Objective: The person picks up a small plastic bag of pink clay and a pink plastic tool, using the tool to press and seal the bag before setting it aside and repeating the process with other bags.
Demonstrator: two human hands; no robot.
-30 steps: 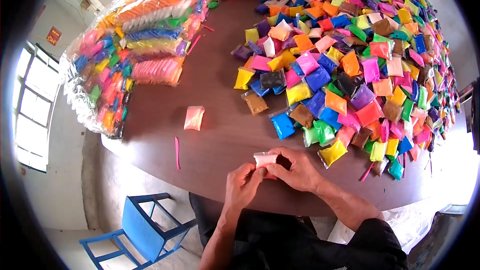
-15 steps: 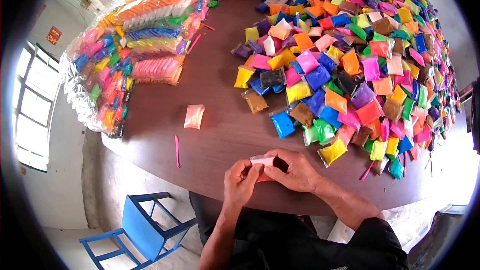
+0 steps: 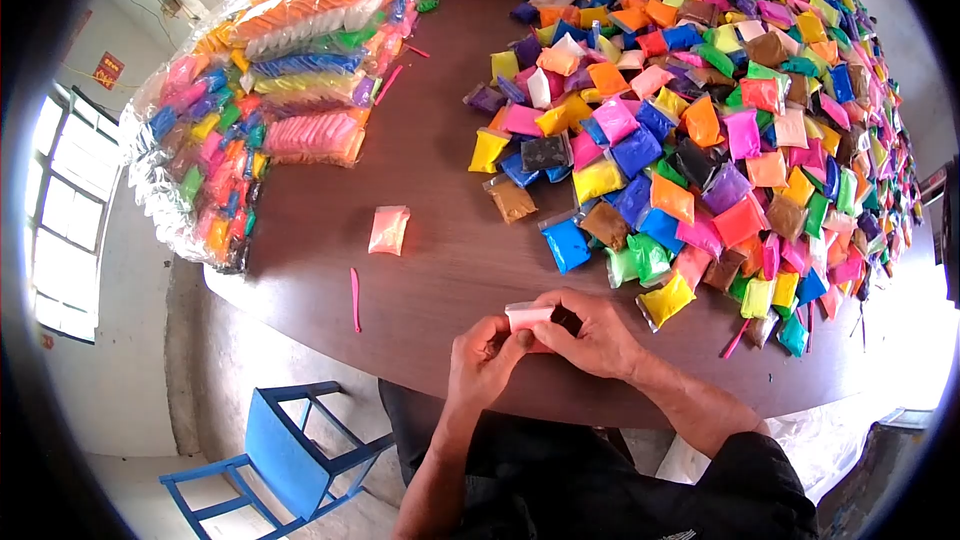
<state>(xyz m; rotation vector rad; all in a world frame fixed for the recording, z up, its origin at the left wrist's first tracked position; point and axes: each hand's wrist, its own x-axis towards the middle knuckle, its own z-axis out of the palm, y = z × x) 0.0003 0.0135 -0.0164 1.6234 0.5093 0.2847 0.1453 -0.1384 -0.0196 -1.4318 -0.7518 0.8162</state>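
Near the front edge of the table, my left hand (image 3: 486,360) and my right hand (image 3: 592,335) are both closed on one small clear packet (image 3: 530,316) with light pink filling. My thumbs press on its near side; fingers hide most of its lower part. On the table ahead and to the left lies a similar light pink packet (image 3: 389,230), apart from my hands. A thin pink plastic stick (image 3: 355,300) lies closer to the table edge, left of my left hand.
A big heap of loose colored packets (image 3: 640,155) covers the table's right side. Clear bags of packets in rows (image 3: 310,90) are stacked at the left. More pink sticks lie beside them and by the heap. A blue chair (image 3: 290,450) stands on the floor at the left.
Both hands and the pink packet have shifted very slightly up and right. More of the packet's top shows above my thumbs. The other things lie as before.
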